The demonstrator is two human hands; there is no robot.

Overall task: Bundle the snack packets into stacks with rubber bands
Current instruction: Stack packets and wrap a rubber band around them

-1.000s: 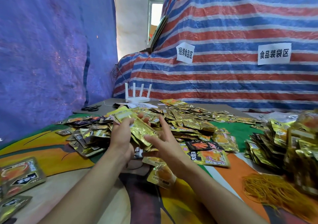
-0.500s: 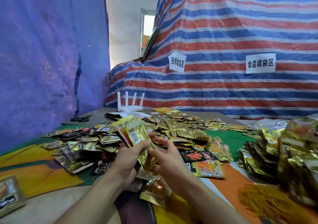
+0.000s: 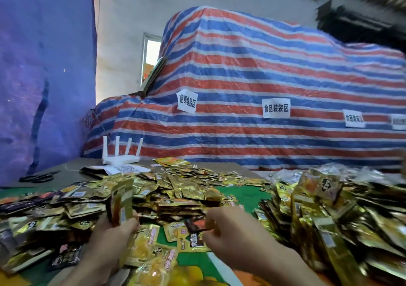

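Shiny, crinkled foil packets are gripped upright by the left hand; the right hand is too blurred to be judged.

- To your left, a blue tarp hangs as a wall.
- Ahead of you, a red, white and blue striped tarp covers a bulky heap, with white paper signs stuck across it.
- Between them you see a pale wall and a bright window.
- A white router stands at the far edge of your table.
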